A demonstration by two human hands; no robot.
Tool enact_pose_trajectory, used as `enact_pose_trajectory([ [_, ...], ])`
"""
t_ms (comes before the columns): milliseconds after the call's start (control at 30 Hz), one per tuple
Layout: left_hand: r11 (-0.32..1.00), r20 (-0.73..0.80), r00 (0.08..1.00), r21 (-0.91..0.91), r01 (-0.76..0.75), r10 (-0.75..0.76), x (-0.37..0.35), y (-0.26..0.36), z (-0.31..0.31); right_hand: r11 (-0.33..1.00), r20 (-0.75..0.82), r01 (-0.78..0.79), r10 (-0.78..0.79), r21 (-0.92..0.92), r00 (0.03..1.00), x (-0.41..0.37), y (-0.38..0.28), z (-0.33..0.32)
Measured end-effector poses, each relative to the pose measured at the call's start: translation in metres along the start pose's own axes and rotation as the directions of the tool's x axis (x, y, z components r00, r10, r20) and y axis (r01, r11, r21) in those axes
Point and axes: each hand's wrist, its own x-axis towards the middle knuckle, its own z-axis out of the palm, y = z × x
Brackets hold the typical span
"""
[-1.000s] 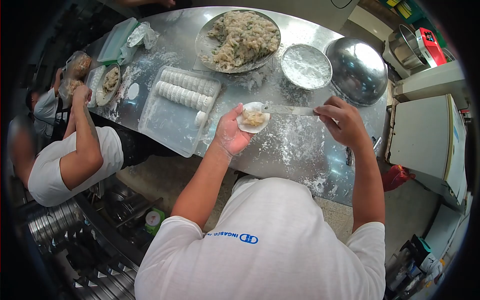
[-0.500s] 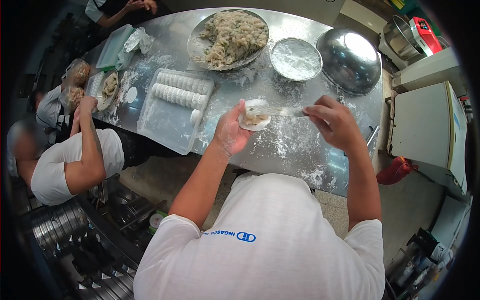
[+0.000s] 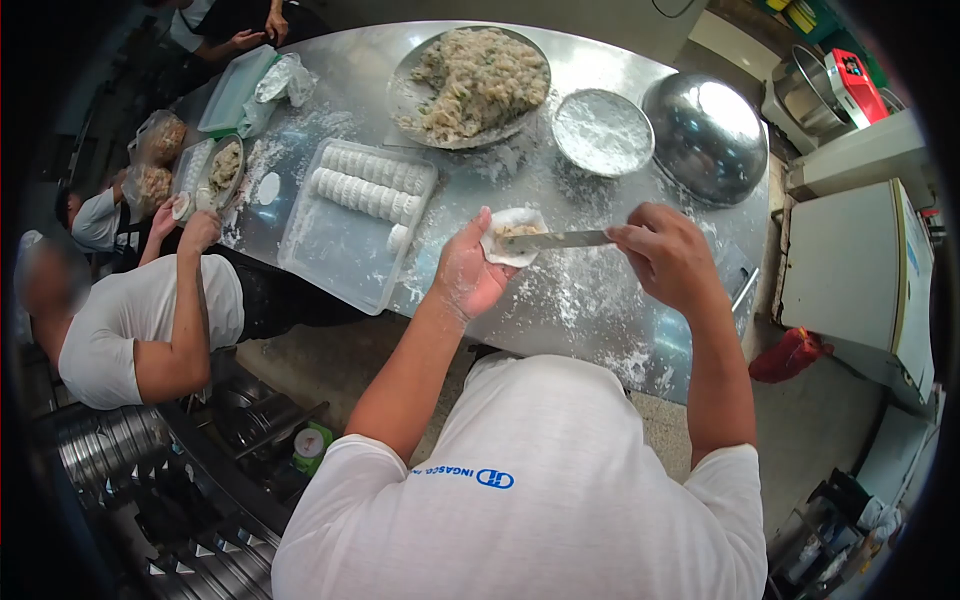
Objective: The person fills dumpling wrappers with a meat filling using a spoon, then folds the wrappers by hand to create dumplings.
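Note:
A round white dumpling wrapper [image 3: 517, 252] with a bit of pale filling rests in my left hand [image 3: 472, 268], held between the thumb and fingers. My right hand [image 3: 664, 252] pinches the end of a flat metal spatula [image 3: 570, 239], whose far tip lies on the filling. Beyond my hands stands a large metal bowl [image 3: 403, 105] heaped with chunky pale filling [image 3: 485, 75]. Left of my left hand, a clear plastic tray [image 3: 330, 255] holds rows of white floured dumplings [image 3: 365, 190].
A bowl of white flour [image 3: 602, 130] and an overturned metal bowl [image 3: 708, 135] stand at the back right. Flour dusts the steel table [image 3: 600, 300]. At left, a co-worker [image 3: 160, 320] handles a wrapper beside an oval plate of filling [image 3: 222, 172]. Another person [image 3: 235, 35] stands farther back.
The spatula has turned to show its narrow edge, and its tip now presses into the filling. The wrapper curls up more around it. The view has shifted slightly.

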Motion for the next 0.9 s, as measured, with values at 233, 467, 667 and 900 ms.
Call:
enact_pose_trajectory([
  [233, 0.997, -0.030, 0.997, 0.046, -0.069, 0.070, -0.005, 0.004, 0.001, 0.997, 0.062, -0.052, 0.048, 0.060, 0.997, 0.008, -0.004, 0.011],
  [467, 0.987, 0.030, 0.994, 0.115, -0.110, 0.108, -0.005, 0.008, -0.001, 0.994, 0.045, -0.076, 0.073, 0.082, 0.996, 0.012, -0.007, 0.009],
  [667, 0.987, -0.076, 0.985, 0.051, -0.152, 0.155, -0.003, 0.010, -0.001, 0.997, -0.016, -0.057, 0.058, 0.055, 0.998, 0.009, -0.005, 0.004],
  [900, 0.994, -0.069, 0.991, 0.017, -0.111, 0.112, 0.002, 0.009, -0.003, 0.999, -0.088, 0.025, -0.028, -0.040, 0.996, 0.013, -0.001, 0.007],
])
